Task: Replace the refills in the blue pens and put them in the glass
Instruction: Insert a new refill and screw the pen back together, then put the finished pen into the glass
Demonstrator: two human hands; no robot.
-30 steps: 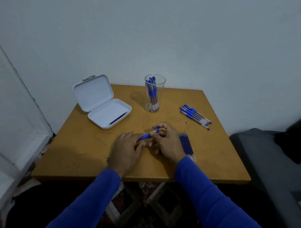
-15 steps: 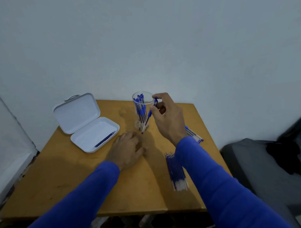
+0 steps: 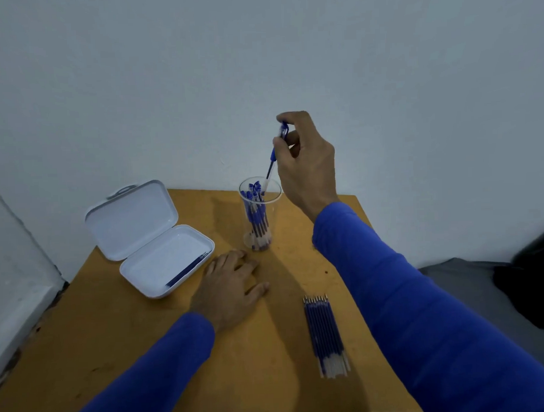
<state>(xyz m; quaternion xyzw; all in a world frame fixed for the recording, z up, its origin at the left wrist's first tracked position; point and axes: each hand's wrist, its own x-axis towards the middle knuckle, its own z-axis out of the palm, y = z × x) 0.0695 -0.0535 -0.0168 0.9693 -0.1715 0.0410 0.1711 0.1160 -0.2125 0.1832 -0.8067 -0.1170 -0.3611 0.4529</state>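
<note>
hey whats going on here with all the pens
A person is dropping a blue pen into a glass that already holds several pens. The right hand pinches it above the rim, tip down. The left hand rests flat on the table. A bundle of refills lies nearby, and an open white case holds one refill.

No readable text, label, brand, number or sign appears anywhere.
</note>
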